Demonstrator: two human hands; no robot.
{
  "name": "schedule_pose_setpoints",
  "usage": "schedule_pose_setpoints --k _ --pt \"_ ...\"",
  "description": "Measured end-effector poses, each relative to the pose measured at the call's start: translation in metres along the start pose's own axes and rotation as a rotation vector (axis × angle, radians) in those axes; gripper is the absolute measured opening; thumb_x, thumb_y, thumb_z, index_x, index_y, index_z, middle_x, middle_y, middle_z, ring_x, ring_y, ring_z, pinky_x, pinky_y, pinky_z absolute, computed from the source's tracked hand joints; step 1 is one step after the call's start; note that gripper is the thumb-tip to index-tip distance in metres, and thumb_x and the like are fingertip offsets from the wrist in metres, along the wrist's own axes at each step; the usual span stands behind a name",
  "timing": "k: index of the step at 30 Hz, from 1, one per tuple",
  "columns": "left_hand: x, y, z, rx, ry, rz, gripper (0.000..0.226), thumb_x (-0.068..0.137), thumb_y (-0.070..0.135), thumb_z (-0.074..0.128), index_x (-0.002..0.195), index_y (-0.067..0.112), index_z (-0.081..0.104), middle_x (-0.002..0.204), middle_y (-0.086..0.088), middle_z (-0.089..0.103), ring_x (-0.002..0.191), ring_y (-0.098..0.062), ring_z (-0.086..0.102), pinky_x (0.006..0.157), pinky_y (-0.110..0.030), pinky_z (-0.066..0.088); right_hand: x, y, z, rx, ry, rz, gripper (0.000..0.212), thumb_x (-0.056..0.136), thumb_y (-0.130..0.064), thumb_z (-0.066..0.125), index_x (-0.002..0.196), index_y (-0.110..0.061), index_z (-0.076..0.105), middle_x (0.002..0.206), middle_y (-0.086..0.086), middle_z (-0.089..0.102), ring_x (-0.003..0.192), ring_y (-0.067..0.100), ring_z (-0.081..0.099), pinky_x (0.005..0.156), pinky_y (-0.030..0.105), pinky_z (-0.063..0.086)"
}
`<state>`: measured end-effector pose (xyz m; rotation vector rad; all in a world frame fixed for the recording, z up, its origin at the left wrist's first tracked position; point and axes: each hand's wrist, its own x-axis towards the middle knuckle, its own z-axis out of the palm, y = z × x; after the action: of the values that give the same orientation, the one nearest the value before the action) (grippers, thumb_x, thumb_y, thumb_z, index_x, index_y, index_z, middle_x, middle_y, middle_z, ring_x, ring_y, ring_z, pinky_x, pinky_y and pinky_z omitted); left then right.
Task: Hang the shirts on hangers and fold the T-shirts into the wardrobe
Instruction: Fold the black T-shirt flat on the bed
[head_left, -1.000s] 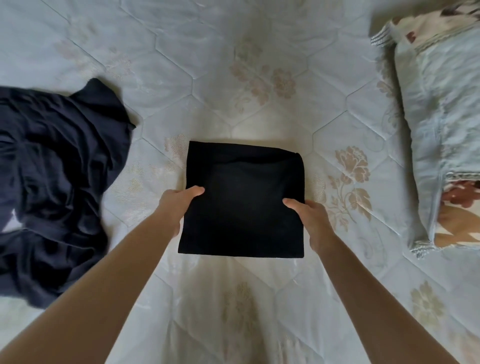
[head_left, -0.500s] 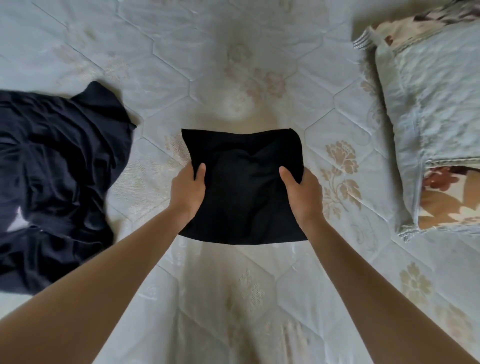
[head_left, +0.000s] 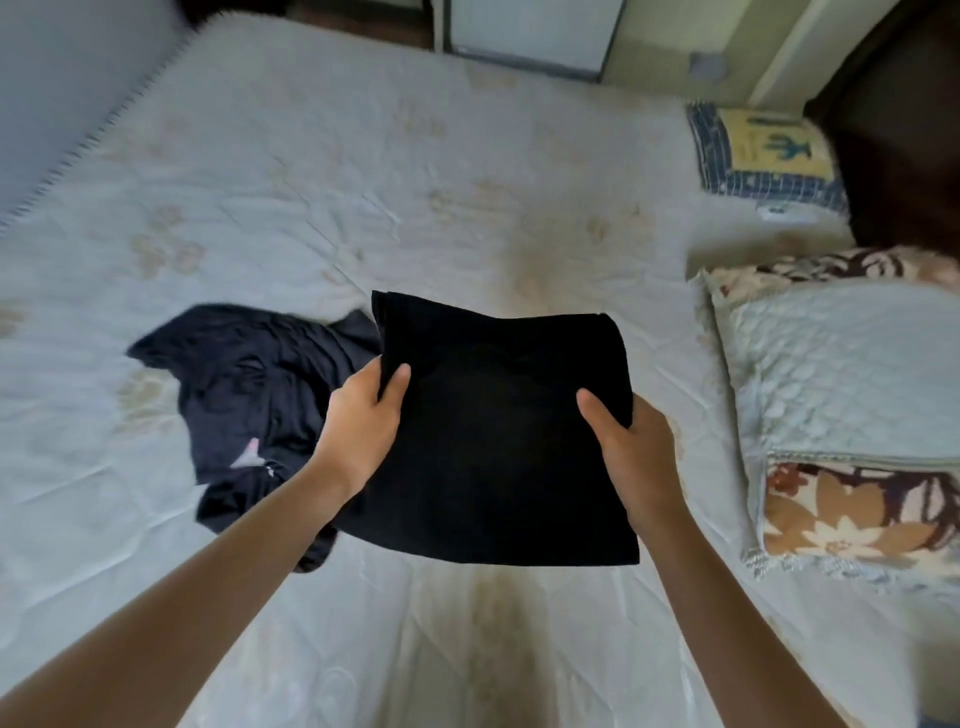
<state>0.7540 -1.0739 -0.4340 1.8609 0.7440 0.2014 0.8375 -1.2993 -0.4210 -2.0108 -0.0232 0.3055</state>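
Above the bed (head_left: 467, 649), both hands hold a folded black T-shirt (head_left: 498, 436) clear of the cover; the left hand (head_left: 363, 421) grips its left edge, the right hand (head_left: 631, 447) its right edge, thumbs on top, hands well apart; behind the left hand a crumpled dark garment (head_left: 249, 395) lies on the bed; at right lie a pillow (head_left: 852, 374) and, farther, a cushion (head_left: 769, 150).

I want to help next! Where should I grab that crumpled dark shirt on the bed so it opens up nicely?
Probably at the far end of the crumpled dark shirt, which points away to the left. It lies bunched on the bed, so coming from above with one grip on each side should let it hang open. Its collar is not clear.
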Motion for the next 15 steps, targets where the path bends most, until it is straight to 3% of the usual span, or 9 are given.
schedule_pose_setpoints --k 2,5,7,11,15 --pt "-0.022 0.026 -0.026 -0.009 0.053 0.02 0.025 0.103 0.032 0.045 0.117 0.021 0.063 0.094 0.015 0.064 0.089 -0.002 0.06 0.073 -0.02 0.047 -0.014 -0.034 -0.009 0.032 -0.048 -0.055 0.011 0.094 -0.038 0.062 0.085 -0.034 0.064 0.089 -0.011 0.07 0.085 0.007 0.066 0.08 0.033 0.056" --pt "-0.058 0.061 -0.063 -0.035 0.151 0.026 0.023 0.102 0.035 0.045 0.111 0.022 0.063 0.104 0.003 0.068 0.099 -0.018 0.064 0.089 -0.04 0.052 -0.036 -0.085 -0.025 0.081 -0.138 -0.125 0.012 0.094 -0.035 0.063 0.083 -0.034 0.064 0.089 -0.012 0.07 0.084 0.008 0.067 0.079 0.033 0.056" --pt "-0.085 0.08 -0.087 -0.071 0.22 0.044 0.021 0.102 0.035 0.047 0.108 0.023 0.063 0.105 0.0 0.069 0.1 -0.02 0.065 0.092 -0.046 0.052 -0.053 -0.116 -0.033 0.102 -0.207 -0.166 0.012 0.094 -0.033 0.063 0.082 -0.032 0.065 0.091 -0.011 0.071 0.085 0.01 0.068 0.081 0.035 0.058" --pt "-0.144 0.106 -0.132 -0.136 0.353 0.032 0.023 0.101 0.034 0.048 0.111 0.021 0.065 0.106 -0.002 0.07 0.101 -0.023 0.066 0.094 -0.047 0.052 -0.093 -0.163 -0.038 0.121 -0.331 -0.224 0.011 0.094 -0.03 0.064 0.084 -0.027 0.069 0.095 -0.006 0.073 0.089 0.015 0.07 0.086 0.042 0.058" --pt "-0.203 0.113 -0.176 -0.21 0.459 0.007 0.019 0.102 0.031 0.048 0.09 0.03 0.064 0.098 0.004 0.071 0.096 -0.02 0.068 0.09 -0.042 0.055 -0.138 -0.196 -0.023 0.127 -0.424 -0.244 0.01 0.092 -0.03 0.066 0.085 -0.024 0.07 0.094 -0.005 0.074 0.089 0.016 0.071 0.087 0.043 0.058"
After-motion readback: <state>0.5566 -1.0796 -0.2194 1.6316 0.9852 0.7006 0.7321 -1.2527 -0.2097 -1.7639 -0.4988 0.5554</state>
